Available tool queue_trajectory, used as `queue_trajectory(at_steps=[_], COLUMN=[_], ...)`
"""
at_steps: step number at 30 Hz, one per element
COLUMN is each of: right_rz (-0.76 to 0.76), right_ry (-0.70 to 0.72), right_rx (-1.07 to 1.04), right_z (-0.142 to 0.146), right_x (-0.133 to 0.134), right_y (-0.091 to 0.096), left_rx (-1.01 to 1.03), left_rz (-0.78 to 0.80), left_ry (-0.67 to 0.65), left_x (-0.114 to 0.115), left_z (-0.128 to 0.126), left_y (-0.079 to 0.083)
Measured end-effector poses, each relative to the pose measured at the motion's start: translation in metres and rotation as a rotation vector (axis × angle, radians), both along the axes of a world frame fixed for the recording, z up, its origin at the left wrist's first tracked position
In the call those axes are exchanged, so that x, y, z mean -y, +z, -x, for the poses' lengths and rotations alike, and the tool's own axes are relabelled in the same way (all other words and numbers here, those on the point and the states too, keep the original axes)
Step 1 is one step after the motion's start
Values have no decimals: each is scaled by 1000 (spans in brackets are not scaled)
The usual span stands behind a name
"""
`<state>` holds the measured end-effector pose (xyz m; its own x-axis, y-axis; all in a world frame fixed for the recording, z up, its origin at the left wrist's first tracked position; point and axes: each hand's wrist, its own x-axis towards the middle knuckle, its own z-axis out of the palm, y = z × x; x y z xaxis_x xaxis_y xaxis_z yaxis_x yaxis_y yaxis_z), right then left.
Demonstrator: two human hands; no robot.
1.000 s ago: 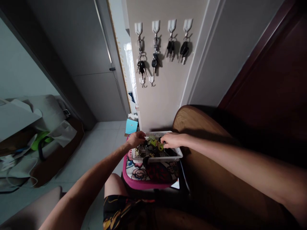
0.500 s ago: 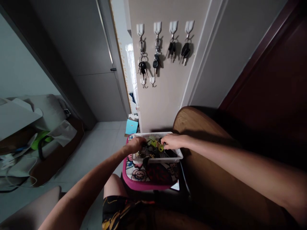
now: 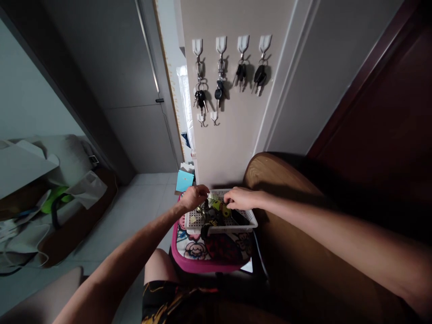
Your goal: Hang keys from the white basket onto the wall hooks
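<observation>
A white slotted plastic basket (image 3: 221, 230) holds a jumble of small things. My left hand (image 3: 194, 198) is over its left end, thumb and fingertips pinched together; what they grip, if anything, is too small to make out. Just beneath those fingers are metal keys (image 3: 203, 208). My right hand (image 3: 240, 198) reaches in from the right with curled fingers, right beside a yellow-green item (image 3: 224, 209); its fingertips are partly hidden. A flat black object (image 3: 240, 218) lies in the basket's right part, and a dark strap (image 3: 204, 231) hangs over the front rim.
Beneath the basket is a pink-edged, flower-patterned case (image 3: 194, 265). Key bunches (image 3: 201, 97) hang from white wall hooks (image 3: 221, 43) ahead. A curved wooden panel (image 3: 270, 173) stands close on the right. A light blue box (image 3: 184, 181) is at the left behind the basket.
My left hand has risen slightly from the basket, uncovering the keys at its left end. My right hand has shifted a little to the left. The view has tilted slightly.
</observation>
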<state>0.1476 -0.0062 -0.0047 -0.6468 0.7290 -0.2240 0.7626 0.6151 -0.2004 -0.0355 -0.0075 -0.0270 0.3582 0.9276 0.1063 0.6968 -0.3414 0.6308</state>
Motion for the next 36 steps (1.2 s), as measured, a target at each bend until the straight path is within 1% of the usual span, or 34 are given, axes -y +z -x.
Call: queue_trajectory(at_steps=[3, 5, 9, 13, 17, 20, 24, 26, 28, 30, 33, 34, 36], right_rz=[30, 59, 70, 86, 95, 57, 40, 45, 57, 66, 59, 57, 56], right_ry=[-44, -108, -229, -250, -282, -243, -118, -77, -38, 12, 62, 63, 53], right_rx=[-200, -281, -327, -408, -422, -361, -159, -99, -61, -15, 34, 36, 27], right_z=[6, 9, 11, 12, 11, 8, 4, 3, 4, 4, 5, 5, 5], right_x=[1, 1, 2, 1, -2, -4, -2, -1, 1, 4, 7, 7, 8], right_y=[3, 2, -1, 0, 4, 4, -3, -9, -15, -20, -25, -26, -27], left_rx=[97, 165, 294, 396, 416, 306, 37, -101, -203, -283, -401, -410, -354], left_rz=[28, 49, 84, 85, 44, -34, -113, -152, -183, -115, 101, 155, 238], left_ry=[-16, -20, -56, -95, -61, 7, 78, 76, 43, -28, -108, -123, -149], left_x=[-1, -1, -3, -4, -6, -11, -16, -13, -5, 8, 27, 30, 33], left_z=[-10, -16, -25, -33, -34, -22, 1, 9, 10, 5, -9, -13, -17], left_y=[2, 5, 12, 18, 21, 23, 21, 17, 11, 3, -11, -16, -23])
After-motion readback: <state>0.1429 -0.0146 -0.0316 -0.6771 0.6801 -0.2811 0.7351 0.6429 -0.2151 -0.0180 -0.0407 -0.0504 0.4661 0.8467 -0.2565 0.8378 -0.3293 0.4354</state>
